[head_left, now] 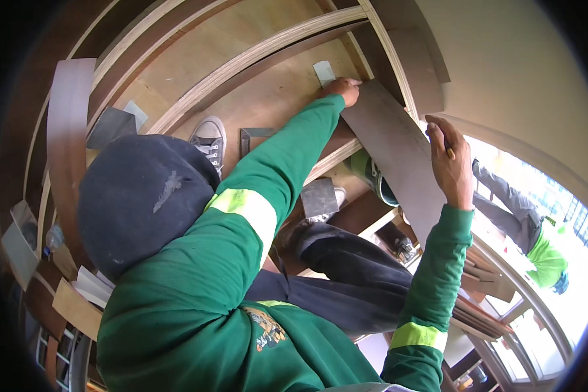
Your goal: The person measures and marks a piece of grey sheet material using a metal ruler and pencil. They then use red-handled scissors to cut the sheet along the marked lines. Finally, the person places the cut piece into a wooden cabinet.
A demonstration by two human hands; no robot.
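My left hand reaches far forward and grips the far end of a long brown-faced board. Its index finger lies at the board's end corner, against a plywood-edged frame. The board slants across the framing towards my right arm. Above the board's right edge, my right hand is raised, holding a pencil of which only a short end shows. Beside my left hand, a small pale rectangular piece lies on the plywood panel.
Plywood ribs cross between my feet, one in a sneaker. Dark square pieces lie nearby, and a green cylindrical object is partly under the board. A brown strip stands left. Outside at right is another person.
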